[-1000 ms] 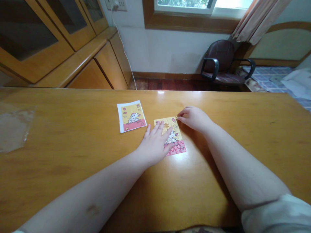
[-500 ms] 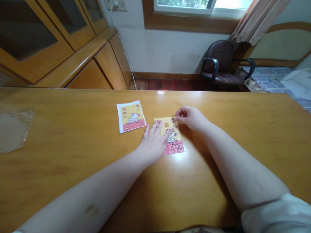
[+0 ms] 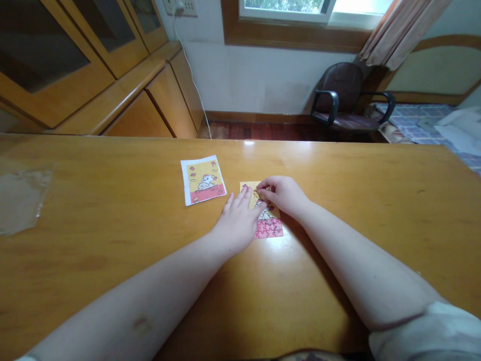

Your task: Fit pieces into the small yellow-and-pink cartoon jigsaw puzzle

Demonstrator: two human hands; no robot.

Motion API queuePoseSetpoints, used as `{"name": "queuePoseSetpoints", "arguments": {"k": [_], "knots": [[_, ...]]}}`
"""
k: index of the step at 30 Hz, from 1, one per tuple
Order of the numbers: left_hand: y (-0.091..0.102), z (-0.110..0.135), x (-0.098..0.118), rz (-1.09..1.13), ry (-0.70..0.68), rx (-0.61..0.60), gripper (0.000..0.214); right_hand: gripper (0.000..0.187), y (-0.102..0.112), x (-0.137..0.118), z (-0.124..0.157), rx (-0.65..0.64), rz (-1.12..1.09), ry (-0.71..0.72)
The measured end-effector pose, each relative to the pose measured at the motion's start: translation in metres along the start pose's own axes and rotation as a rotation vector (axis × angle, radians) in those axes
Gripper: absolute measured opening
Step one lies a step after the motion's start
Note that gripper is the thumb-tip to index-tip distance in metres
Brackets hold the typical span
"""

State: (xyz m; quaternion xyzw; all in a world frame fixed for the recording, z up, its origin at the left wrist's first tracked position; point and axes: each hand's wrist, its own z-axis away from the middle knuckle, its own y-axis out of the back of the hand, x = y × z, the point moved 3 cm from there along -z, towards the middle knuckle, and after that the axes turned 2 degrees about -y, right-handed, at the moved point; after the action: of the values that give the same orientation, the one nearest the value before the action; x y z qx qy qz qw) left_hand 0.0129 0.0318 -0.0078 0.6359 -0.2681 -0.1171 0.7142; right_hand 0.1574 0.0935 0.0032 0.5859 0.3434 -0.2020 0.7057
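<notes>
A small jigsaw puzzle (image 3: 269, 228) with a yellow top and pink bottom lies in the middle of the wooden table (image 3: 112, 215). My left hand (image 3: 236, 220) rests flat on its left side, fingers stretched out. My right hand (image 3: 283, 194) is over the puzzle's upper part, fingers pinched together on what looks like a small yellow puzzle piece (image 3: 258, 191). Both hands hide most of the puzzle's picture. A printed card (image 3: 203, 179) showing the same picture lies just left of the puzzle.
A clear plastic wrapper (image 3: 20, 200) lies at the table's far left. Wooden cabinets (image 3: 75, 60) stand behind on the left, with a white cable running down the wall. A dark office chair (image 3: 343, 98) stands beyond the table's far edge.
My right hand closed into a pinch at the puzzle's top right corner, then moved left over the puzzle's upper middle. The puzzle shifted slightly. My left hand stayed flat.
</notes>
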Motion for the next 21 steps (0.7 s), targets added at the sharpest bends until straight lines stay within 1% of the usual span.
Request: {"name": "queuePoseSetpoints", "arguments": {"k": [2,5,8,10,12,15,17,21], "knots": [[0.0005,0.0001,-0.0001,0.000,0.005,-0.004,0.048,0.014,-0.0013,0.0010,-0.0008,0.020,0.028,0.035],[0.0012,0.0002,0.0001,0.002,0.006,-0.006,0.048,0.014,0.0004,0.0029,-0.0030,0.090,0.069,0.121],[0.0010,0.0003,0.0004,0.004,0.001,0.003,0.048,0.017,0.0051,0.0042,-0.0047,0.158,0.047,0.208],[0.0007,0.0003,0.0005,0.004,-0.001,0.007,0.048,0.019,0.0076,0.0041,-0.0054,0.172,0.037,0.268],[0.0007,0.0003,0.0006,0.002,-0.001,0.003,0.047,0.020,0.0079,0.0031,-0.0055,0.149,0.055,0.332],[0.0017,0.0004,0.0010,0.000,0.003,-0.005,0.047,0.020,0.0042,0.0014,-0.0049,0.073,0.081,0.402],[0.0025,0.0005,0.0013,0.001,0.004,-0.005,0.046,0.019,0.0015,0.0008,-0.0043,0.045,0.087,0.413],[0.0026,0.0004,0.0014,0.003,0.002,0.002,0.046,0.015,-0.0013,0.0009,-0.0036,0.033,0.099,0.378]]}}
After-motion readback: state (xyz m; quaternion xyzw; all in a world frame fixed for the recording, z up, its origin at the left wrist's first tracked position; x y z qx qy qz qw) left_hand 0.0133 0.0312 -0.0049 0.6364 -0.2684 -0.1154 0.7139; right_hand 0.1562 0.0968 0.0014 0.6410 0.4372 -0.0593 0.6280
